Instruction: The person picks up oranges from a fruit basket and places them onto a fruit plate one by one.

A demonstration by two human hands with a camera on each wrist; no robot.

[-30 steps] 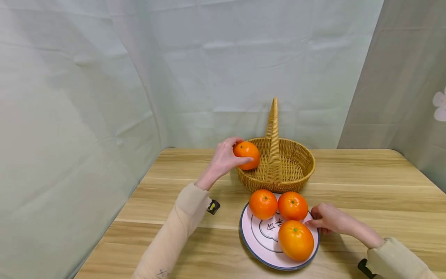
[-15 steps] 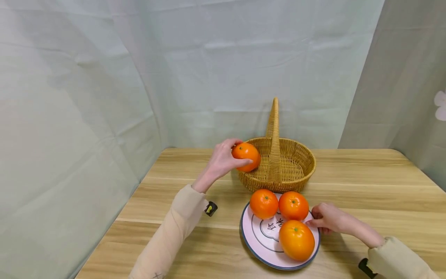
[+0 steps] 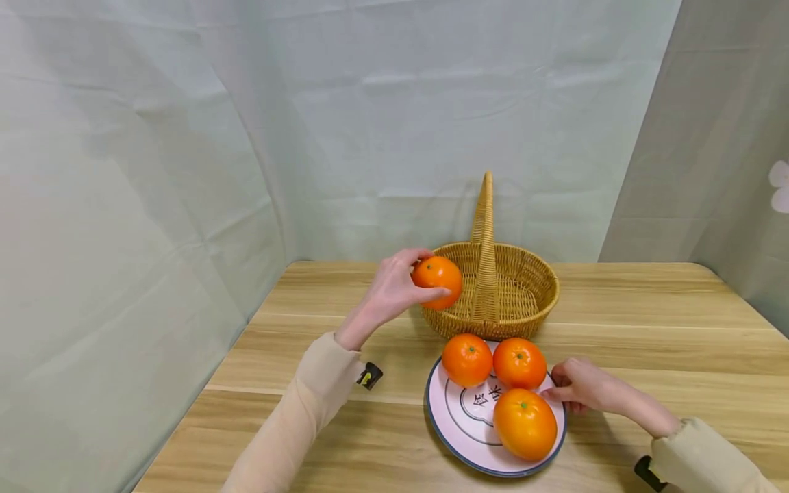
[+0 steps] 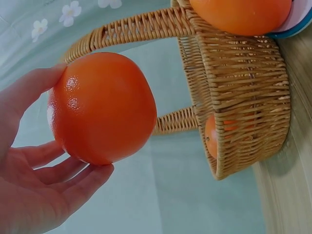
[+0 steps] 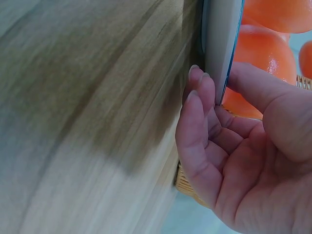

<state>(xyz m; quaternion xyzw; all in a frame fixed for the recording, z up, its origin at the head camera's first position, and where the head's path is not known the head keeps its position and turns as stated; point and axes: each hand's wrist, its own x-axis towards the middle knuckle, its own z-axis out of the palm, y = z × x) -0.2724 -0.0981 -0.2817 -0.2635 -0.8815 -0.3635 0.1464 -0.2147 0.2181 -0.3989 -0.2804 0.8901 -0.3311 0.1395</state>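
Note:
My left hand (image 3: 393, 287) grips an orange (image 3: 439, 277), thumb on one side and fingers on the other. In the left wrist view the held orange (image 4: 103, 109) hangs apart from the wicker basket (image 4: 248, 87), above its open side. Through the weave and rim there, another orange (image 4: 211, 135) shows inside the basket; the head view hides it. My right hand (image 3: 588, 388) pinches the rim of a white plate (image 3: 453, 424) with a blue edge, thumb on top and fingers beneath. Three oranges rest on that plate, the nearest orange (image 3: 524, 424) being the largest in view.
The basket's tall arched handle (image 3: 485, 253) rises across its middle. The plate stands right in front of the basket on the wooden table (image 3: 647, 329). Pale cloth (image 3: 394, 123) hangs behind and to the left of the table.
My left hand and its orange have shifted slightly toward me, and the left sleeve has moved a little left. My right hand and the plate have stayed nearly still.

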